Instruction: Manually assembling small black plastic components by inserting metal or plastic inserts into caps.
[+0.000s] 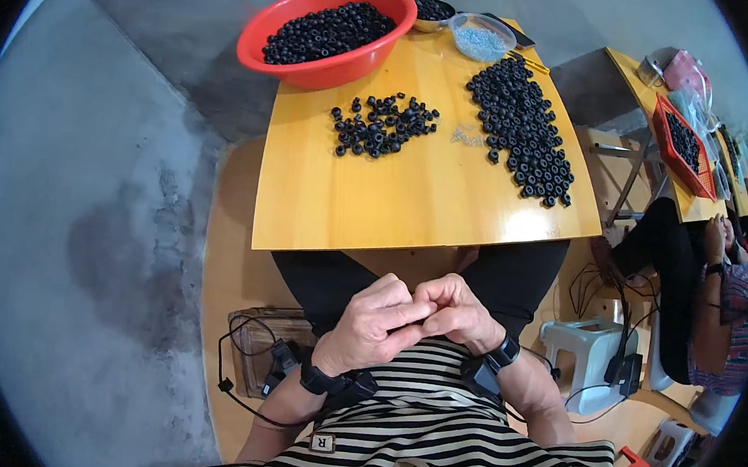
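Note:
My left hand [376,320] and my right hand [457,310] meet in front of my striped shirt, below the table's near edge. Both are closed, thumbs and fingertips pinched together; whatever sits between them is hidden. On the yellow table [350,210], a loose group of small black ring-shaped parts [381,126] lies at left centre. A larger spread of similar black parts [524,127] covers the right side. Between these two lies a little heap of tiny clear pieces [467,136]. Neither hand touches the table.
A red basin [351,67] of black parts stands at the far left. Beside it are a small dark bowl [431,14] and a clear tub [483,40] of bluish pieces. On the right, another person [717,292] sits by a table with a red basket [685,147]. A white stool [587,352] and cables stand nearby.

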The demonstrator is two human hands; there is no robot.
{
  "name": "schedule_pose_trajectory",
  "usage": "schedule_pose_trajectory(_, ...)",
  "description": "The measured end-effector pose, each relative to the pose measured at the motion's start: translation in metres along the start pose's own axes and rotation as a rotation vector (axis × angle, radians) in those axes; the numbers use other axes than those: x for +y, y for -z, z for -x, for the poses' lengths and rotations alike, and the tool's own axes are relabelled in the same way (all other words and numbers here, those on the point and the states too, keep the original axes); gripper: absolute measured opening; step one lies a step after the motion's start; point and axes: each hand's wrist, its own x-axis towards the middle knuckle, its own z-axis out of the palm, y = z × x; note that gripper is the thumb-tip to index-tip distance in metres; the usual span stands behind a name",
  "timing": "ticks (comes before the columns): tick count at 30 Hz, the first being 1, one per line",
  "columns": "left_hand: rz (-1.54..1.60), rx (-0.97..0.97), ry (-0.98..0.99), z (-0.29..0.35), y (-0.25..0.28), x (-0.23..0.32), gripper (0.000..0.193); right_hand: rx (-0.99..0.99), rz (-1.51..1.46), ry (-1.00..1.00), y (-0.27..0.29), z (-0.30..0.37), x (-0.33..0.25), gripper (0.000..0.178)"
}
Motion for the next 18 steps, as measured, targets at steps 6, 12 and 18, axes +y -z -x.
schedule_pose_trajectory(6, -0.050, -0.014, -0.056, 0.0025, -0.0026, -0.0071, 0.029, -0.030, -0.077, -0.069, 0.0017, -0.0007, 0.0020, 0.021)
schedule_pose_trajectory(12, -0.034, -0.002, -0.062, 0.0013, -0.0045, -0.0062, 0.027, -0.043, -0.088, -0.086, -0.0033, 0.0003, 0.0044, 0.028)
schedule_pose_trajectory(18, -0.035, 0.005, -0.014, 0.0050, -0.0055, -0.0091, 0.025, -0.005, -0.121, -0.103, -0.0007, -0.0028, 0.0104, 0.033)
